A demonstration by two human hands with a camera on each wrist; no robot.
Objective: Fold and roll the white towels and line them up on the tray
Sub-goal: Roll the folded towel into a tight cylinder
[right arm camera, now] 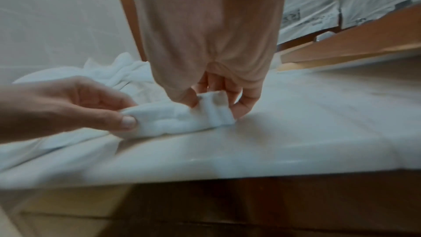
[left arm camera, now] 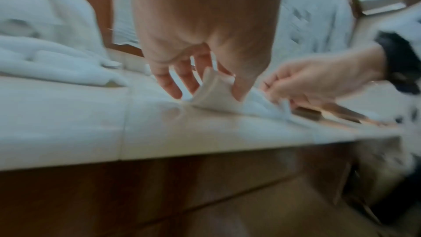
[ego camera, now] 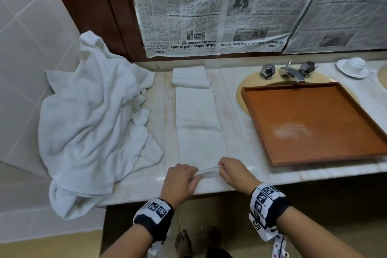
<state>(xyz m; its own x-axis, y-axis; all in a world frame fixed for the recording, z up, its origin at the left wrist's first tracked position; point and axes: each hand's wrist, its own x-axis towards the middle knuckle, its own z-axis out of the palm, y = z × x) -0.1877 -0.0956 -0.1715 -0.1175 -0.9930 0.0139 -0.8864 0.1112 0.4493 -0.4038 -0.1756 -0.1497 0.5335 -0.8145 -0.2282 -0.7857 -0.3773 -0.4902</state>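
towel strip (ego camera: 199,123) lies lengthwise on tabletop (ego camera: 234,115); left hand (ego camera: 180,178) and right hand (ego camera: 234,172) each pinch its near end — uneven grip pressure could skew the roll, loosen the core.

The right hand (right arm camera: 212,60) pinches one end of a narrow white towel (right arm camera: 182,116) at the front edge of the pale worktop (right arm camera: 318,123), the left hand (right arm camera: 63,105) pinches the other end — a heap of white cloth (right arm camera: 118,71) lies behind, a wooden tray (right arm camera: 364,42) to the right.
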